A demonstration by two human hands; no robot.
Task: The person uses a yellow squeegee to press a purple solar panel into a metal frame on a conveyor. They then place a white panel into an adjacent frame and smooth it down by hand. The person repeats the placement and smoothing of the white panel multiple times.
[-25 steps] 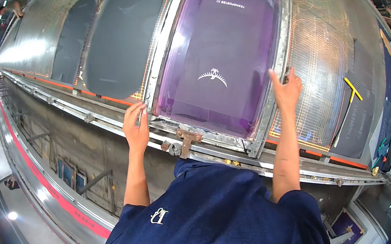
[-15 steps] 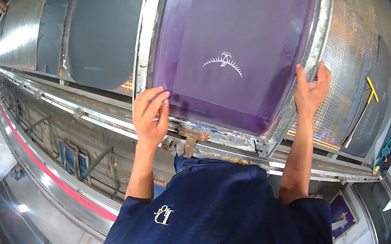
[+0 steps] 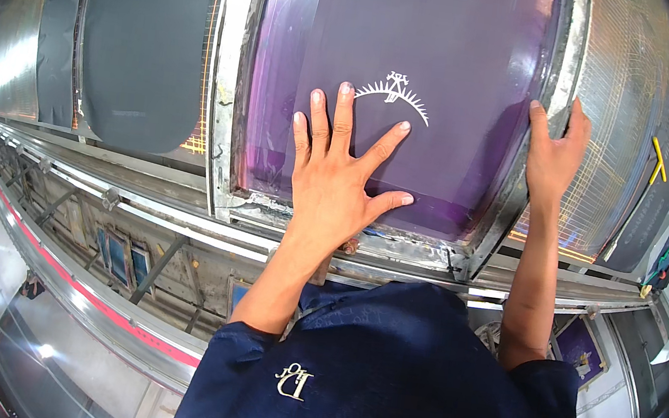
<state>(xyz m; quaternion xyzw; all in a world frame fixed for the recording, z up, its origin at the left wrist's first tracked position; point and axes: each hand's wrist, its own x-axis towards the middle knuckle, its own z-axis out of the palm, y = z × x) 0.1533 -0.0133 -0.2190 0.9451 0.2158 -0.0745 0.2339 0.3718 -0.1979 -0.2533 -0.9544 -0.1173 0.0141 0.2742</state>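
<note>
A screen-printing frame [image 3: 231, 88] with a metal border and purple mesh [image 3: 458, 153] lies in front of me. A white arc-shaped design with small spikes [image 3: 396, 94] shows in the mesh. My left hand [image 3: 330, 167] is spread palm-down over the mesh's lower left, its fingertips beside the arc's left end. Whether the whole palm touches the mesh, I cannot tell. On the frame's right bar, my right hand [image 3: 555, 157] grips with the thumb on the inner side and the fingers round the outer side.
Dark panels [image 3: 144, 44] lie on the table to the left. At the right are another dark panel [image 3: 639, 209] and a yellow T-shaped tool [image 3: 658, 161]. A metal rail [image 3: 150, 228] runs along the table's near edge. A smaller purple framed screen [image 3: 581, 350] sits low at the right.
My left hand has left the frame's lower left corner and moved right over the mesh, fingers spreading. The right hand keeps its grip on the right bar. The view has shifted slightly.
</note>
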